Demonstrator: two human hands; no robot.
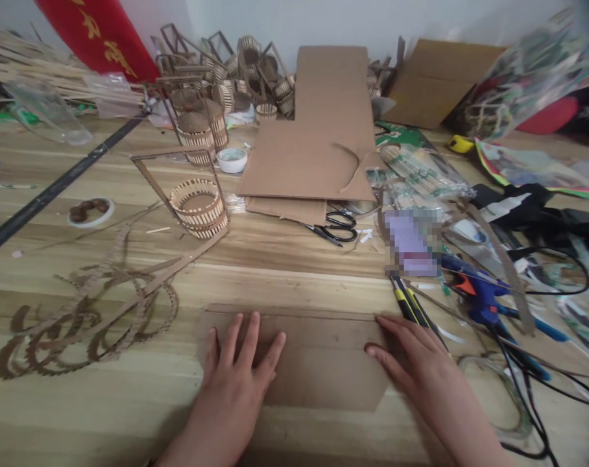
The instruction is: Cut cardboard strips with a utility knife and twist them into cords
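A flat brown cardboard piece (324,376) lies on the wooden table in front of me, with lines running across it near its far edge. My left hand (239,379) presses flat on its left part, fingers spread. At the far right corner of the cardboard rests my right hand (416,370), thumb and forefinger apart and touching the sheet; its other fingers are partly hidden. Beyond the cardboard stands a small round basket (200,211) of pale slats with a tall angular handle. Black-handled scissors (340,227) lie beneath the edge of a larger cardboard sheet (304,155).
Curled cardboard strips (85,324) heap up on the left. A blue glue gun (482,292), its cable, and a black-and-yellow tool (411,301) crowd the right. A roll of white tape (232,160), several more baskets (197,139) and a cardboard box (435,81) stand farther back.
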